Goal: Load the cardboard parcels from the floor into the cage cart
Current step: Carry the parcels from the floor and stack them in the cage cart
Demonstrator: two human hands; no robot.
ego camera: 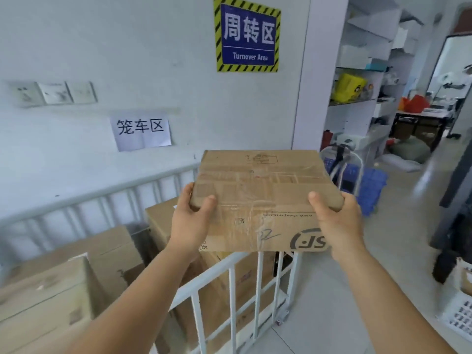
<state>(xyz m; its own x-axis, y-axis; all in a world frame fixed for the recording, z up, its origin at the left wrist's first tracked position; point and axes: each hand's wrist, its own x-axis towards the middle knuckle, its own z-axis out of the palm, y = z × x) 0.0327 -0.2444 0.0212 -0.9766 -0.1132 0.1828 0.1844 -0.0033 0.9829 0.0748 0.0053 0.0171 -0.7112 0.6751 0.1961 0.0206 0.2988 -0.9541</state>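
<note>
A taped brown cardboard parcel (pixel 263 190) with an upside-down SF logo is held in the air between both hands. My left hand (pixel 190 221) grips its near left corner, thumb on top. My right hand (pixel 337 223) grips its near right corner the same way. The parcel hangs above the right end of the white cage cart (pixel 237 272), over the cart's near railing. Inside the cart stand several cardboard parcels: a tall one (pixel 161 221) just below the held parcel, and lower ones (pixel 76 267) at the left.
The cart's far railing (pixel 102 200) runs along a white wall with signs. A blue crate (pixel 370 185) and a hand trolley stand right of the cart. Shelves and a table fill the back right. A white basket (pixel 459 318) sits at the right edge on the tiled floor.
</note>
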